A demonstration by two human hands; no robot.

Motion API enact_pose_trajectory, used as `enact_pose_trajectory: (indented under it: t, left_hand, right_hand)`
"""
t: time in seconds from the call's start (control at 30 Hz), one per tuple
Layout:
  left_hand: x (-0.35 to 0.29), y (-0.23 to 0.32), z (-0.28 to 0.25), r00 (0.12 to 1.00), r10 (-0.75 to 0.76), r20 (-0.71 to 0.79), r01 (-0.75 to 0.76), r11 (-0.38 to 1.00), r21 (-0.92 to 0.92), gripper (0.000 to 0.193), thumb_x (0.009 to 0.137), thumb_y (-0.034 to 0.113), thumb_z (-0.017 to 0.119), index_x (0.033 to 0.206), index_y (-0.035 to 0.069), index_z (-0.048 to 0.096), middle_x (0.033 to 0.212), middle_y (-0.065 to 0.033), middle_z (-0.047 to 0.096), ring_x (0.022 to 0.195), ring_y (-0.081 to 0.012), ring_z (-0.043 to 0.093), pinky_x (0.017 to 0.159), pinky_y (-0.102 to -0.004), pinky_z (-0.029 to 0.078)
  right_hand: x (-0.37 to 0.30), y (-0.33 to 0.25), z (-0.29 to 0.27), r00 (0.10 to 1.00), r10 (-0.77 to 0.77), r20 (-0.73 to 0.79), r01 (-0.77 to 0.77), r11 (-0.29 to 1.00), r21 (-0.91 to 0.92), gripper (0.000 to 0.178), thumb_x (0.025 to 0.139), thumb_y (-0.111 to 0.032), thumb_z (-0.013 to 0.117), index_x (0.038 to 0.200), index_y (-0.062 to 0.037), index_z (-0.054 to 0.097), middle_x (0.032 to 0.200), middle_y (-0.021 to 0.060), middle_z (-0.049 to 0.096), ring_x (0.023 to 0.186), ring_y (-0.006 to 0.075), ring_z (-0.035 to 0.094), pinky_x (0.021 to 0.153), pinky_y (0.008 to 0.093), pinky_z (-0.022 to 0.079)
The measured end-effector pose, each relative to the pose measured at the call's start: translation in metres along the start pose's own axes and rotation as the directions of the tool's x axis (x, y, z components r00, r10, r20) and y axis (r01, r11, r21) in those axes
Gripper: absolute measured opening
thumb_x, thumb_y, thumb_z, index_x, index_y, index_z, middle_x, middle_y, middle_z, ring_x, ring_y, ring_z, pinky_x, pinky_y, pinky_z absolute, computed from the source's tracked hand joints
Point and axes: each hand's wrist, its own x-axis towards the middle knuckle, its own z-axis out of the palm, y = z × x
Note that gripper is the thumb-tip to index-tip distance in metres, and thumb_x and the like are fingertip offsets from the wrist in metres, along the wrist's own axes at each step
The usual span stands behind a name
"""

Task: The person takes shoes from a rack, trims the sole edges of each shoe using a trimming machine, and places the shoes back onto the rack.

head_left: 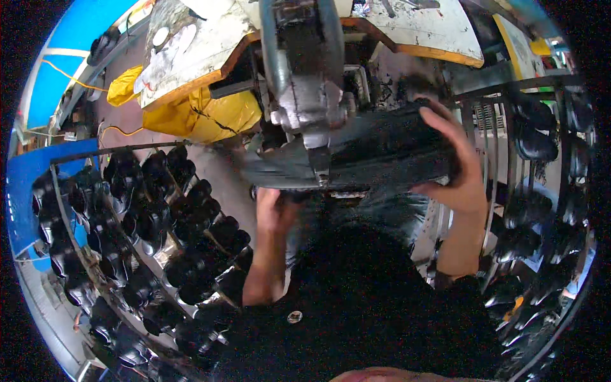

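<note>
A long black shoe (394, 143), smeared by motion, lies crosswise in front of me beneath the metal head of a machine (309, 95). The narrow tip of that head comes down over the shoe's middle; whether it touches cannot be told. My right hand (461, 165) is closed round the shoe's right end, thumb on the near side and fingers over the far side. At the near edge of its left part, my left hand (273, 207) grips from below, with its fingers partly hidden and blurred.
Racks of black shoes stand at my left (146, 223) and right (534, 140). Beyond the machine is a worn white worktable (439, 32) with a wooden edge. Yellow plastic sheeting (210, 114) hangs below its left part, and an orange cord (121, 130) runs nearby.
</note>
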Motion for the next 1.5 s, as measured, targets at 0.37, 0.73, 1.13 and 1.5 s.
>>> enact_pose_trajectory:
  t: [0.37, 0.73, 1.13, 1.5]
  left_hand:
    - [-0.024, 0.077, -0.012, 0.815, 0.574, -0.075, -0.476, 0.738, 0.478, 0.081, 0.092, 0.041, 0.066, 0.152, 0.002, 0.028, 0.151, -0.0175, 0.042, 0.138, -0.0345, 0.042, 0.112, -0.0521, 0.035]
    - [-0.012, 0.117, 0.102, 0.756, 0.200, 0.623, -0.630, -0.038, 0.776, 0.105, 0.056, 0.011, 0.090, 0.147, 0.002, 0.039, 0.151, -0.0214, 0.040, 0.141, -0.0404, 0.038, 0.116, -0.0550, 0.028]
    - [0.004, 0.039, 0.054, 0.912, 0.193, 0.361, -0.371, 0.764, 0.529, 0.094, 0.053, -0.013, 0.086, 0.136, 0.004, 0.044, 0.118, -0.0067, 0.060, 0.108, -0.0201, 0.061, 0.095, -0.0350, 0.051]
    - [0.009, -0.010, 0.033, 1.000, -0.003, -0.003, 0.004, 0.747, 0.665, 0.095, 0.051, -0.005, 0.091, 0.132, -0.001, 0.041, 0.114, -0.0119, 0.063, 0.101, -0.0246, 0.064, 0.091, -0.0398, 0.055]
  right_hand:
    - [0.018, -0.019, 0.074, 0.993, -0.108, 0.054, 0.105, 0.993, 0.050, 0.085, 0.065, -0.030, 0.090, 0.140, -0.0152, 0.052, 0.147, 0.0215, 0.042, 0.138, 0.0407, 0.041, 0.113, 0.0465, 0.036]
    - [0.019, -0.046, 0.077, 0.993, -0.053, 0.103, 0.063, 0.993, -0.097, 0.080, 0.070, -0.027, 0.086, 0.141, -0.0205, 0.050, 0.148, 0.0197, 0.036, 0.121, 0.0414, 0.055, 0.100, 0.0440, 0.050]
    - [-0.022, 0.061, 0.117, 0.996, -0.028, -0.080, 0.055, 0.932, 0.357, 0.104, 0.065, -0.026, 0.092, 0.151, -0.0099, 0.035, 0.154, 0.0134, 0.035, 0.136, 0.0300, 0.041, 0.111, 0.0417, 0.037]
    - [-0.072, 0.119, 0.057, 0.963, 0.270, -0.005, -0.248, 0.893, 0.376, 0.089, 0.057, 0.011, 0.078, 0.140, -0.0087, 0.051, 0.139, 0.0071, 0.055, 0.132, 0.0226, 0.050, 0.115, 0.0373, 0.036]
